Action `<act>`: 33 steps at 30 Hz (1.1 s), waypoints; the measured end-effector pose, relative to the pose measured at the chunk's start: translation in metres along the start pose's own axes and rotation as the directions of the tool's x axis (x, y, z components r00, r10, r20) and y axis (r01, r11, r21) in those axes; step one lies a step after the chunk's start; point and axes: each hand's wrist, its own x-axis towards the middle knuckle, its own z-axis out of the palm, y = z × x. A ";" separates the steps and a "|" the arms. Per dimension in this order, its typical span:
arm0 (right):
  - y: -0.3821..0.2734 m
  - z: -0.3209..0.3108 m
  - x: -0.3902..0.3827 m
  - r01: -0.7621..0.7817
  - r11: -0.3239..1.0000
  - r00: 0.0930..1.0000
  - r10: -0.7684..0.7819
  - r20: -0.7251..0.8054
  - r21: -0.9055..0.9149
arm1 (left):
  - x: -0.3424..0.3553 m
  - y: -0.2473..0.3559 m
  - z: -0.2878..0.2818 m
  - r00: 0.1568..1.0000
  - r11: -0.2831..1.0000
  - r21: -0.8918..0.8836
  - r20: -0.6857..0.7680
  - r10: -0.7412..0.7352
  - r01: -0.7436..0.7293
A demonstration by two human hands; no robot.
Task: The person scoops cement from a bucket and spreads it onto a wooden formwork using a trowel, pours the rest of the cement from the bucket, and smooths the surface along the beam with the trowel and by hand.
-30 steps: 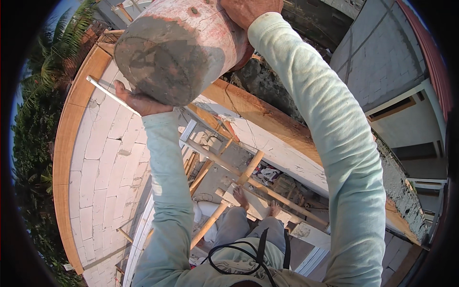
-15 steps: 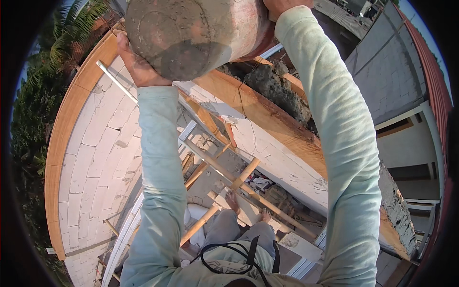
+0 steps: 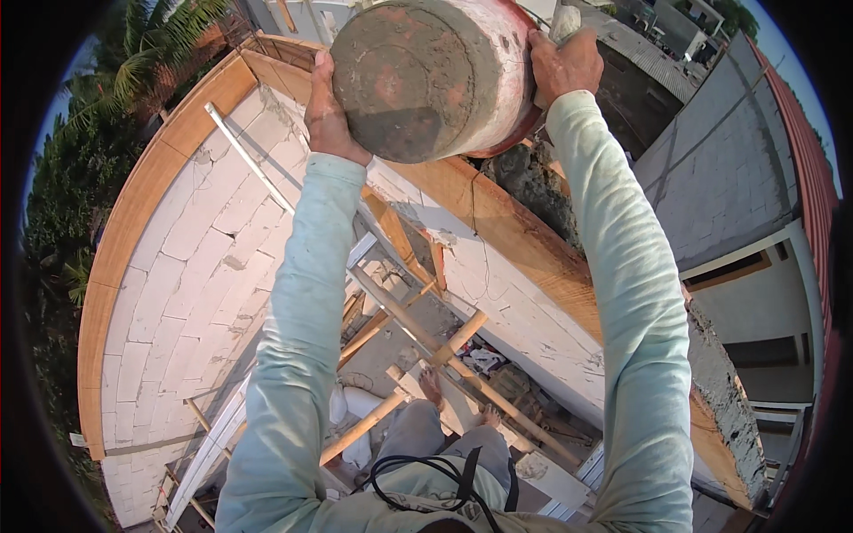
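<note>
While overhead, a mortar-caked bucket (image 3: 435, 75) is gripped at both sides.
Head view: the left hand (image 3: 330, 111) and right hand (image 3: 562, 64) are clenched on it above the wall's wooden formwork (image 3: 515, 235); tipping seems due next. Its mouth and contents are hidden.

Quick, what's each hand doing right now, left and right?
Left hand: pressed against the side of the mortar-crusted round red bucket, holding it up.
Right hand: gripping the same bucket on its other side.
</note>
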 end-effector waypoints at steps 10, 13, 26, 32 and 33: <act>0.025 -0.002 0.003 0.051 0.998 0.999 -0.051 0.017 -0.025 | -0.009 0.000 0.015 1.000 1.000 0.022 0.018 -0.017 0.017; -0.017 -0.027 0.017 0.167 0.976 0.986 -0.165 -0.027 0.139 | -0.005 0.017 0.024 0.998 0.997 -0.028 0.000 -0.068 0.068; 0.024 -0.038 0.021 0.053 0.985 0.998 -0.058 0.028 0.162 | -0.013 0.022 0.049 1.000 0.999 0.028 0.020 -0.021 0.020; 0.039 -0.029 0.025 0.078 0.967 0.997 -0.069 -0.044 0.244 | -0.012 0.015 0.039 0.997 0.997 0.005 -0.008 -0.078 0.078; 0.034 -0.033 0.033 0.133 0.927 0.988 -0.099 -0.115 0.350 | -0.013 0.021 0.049 0.997 0.997 -0.023 0.001 -0.076 0.076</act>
